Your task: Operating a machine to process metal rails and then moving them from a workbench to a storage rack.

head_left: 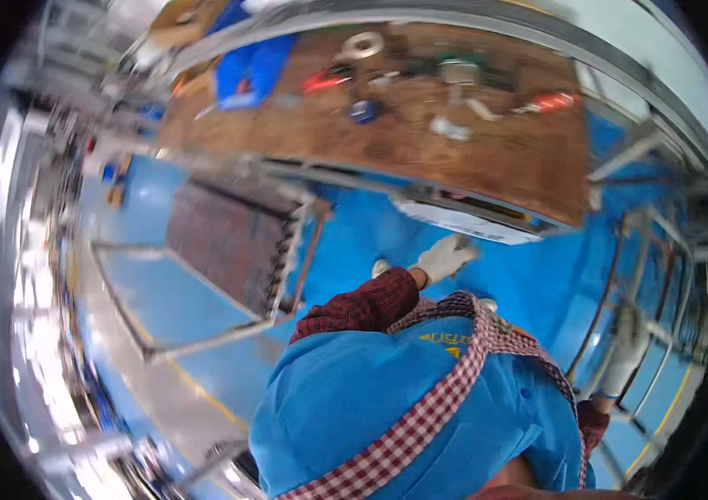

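My left hand, in a white work glove, hangs over the blue floor just below the drawer of a wooden workbench. Its fingers are loosely bent and apart, with nothing visible in them. A white sheet or panel covers much of the drawer's front, a short gap from the glove. On the far right, my right hand, also gloved in white, is stretched out beside a metal tube frame. Blur hides its fingers, and I cannot tell whether it touches the frame.
The brown bench top carries a tape roll, a blue round item, a red-handled tool and a blue bin. Left of me stands a metal-framed cart with a dark panel. A grey rail crosses behind the bench.
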{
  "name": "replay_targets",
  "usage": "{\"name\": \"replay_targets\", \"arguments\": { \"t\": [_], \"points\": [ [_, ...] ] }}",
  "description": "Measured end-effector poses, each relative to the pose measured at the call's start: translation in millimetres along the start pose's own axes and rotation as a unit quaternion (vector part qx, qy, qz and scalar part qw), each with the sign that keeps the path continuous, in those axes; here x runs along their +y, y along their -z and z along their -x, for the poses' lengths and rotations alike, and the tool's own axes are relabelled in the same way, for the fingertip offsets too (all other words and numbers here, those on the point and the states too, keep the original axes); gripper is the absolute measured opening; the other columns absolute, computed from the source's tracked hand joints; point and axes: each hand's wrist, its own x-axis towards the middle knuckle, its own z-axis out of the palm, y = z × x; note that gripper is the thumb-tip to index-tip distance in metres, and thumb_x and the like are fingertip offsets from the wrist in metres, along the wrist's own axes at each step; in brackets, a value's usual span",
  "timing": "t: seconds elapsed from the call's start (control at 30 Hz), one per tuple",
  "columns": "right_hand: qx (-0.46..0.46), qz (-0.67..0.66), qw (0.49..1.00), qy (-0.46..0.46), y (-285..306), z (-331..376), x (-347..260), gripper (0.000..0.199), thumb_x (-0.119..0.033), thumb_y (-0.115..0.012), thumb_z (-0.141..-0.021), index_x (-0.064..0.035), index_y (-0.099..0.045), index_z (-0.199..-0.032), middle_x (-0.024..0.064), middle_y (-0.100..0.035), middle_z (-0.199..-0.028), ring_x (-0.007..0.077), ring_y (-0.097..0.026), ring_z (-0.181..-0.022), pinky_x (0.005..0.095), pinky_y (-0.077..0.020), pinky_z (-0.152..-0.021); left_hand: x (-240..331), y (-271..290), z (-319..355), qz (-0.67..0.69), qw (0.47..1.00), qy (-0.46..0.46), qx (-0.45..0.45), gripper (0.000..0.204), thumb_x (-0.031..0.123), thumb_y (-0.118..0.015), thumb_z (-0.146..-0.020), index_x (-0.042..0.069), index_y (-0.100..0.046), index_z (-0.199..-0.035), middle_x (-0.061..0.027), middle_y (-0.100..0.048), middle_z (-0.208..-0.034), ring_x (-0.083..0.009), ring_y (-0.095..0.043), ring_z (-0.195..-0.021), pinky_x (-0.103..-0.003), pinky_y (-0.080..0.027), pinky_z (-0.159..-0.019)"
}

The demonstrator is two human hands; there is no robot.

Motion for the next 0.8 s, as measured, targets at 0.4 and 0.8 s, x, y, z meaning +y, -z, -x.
{"name": "replay_targets", "arguments": {
  "t": [0.4,0.8],
  "points": [
    [-0.567,0.129,0.800,0.149,-366.2,102.1,-184.4,0.023,-0.024,-0.067,-0.098,-0.0084,-0.080,-0.108,0.0067,-0.073,-0.087,0.0199,-0.059,-0.066,0.0328,-0.0457,-0.060,-317.7,277.2,111.6,0.378,0.805,0.198,0.413,0.032,0.029,-0.065,-0.093,0.001,-0.066,-0.108,-0.0077,-0.060,-0.079,-0.0181,-0.054,-0.061,-0.033,-0.049,-0.053],
    [-0.667,0.280,0.680,0.116,-446.9,115.4,-203.0,0.034,-0.036,-0.064,-0.099,-0.0103,-0.079,-0.114,0.0076,-0.076,-0.094,0.0230,-0.061,-0.069,0.0380,-0.0462,-0.062,-398.3,404.3,-5.1,0.456,0.772,0.124,0.425,0.028,0.030,-0.063,-0.091,0.004,-0.064,-0.100,-0.0088,-0.060,-0.079,-0.0190,-0.054,-0.059,-0.034,-0.051,-0.050]
  ]
}}
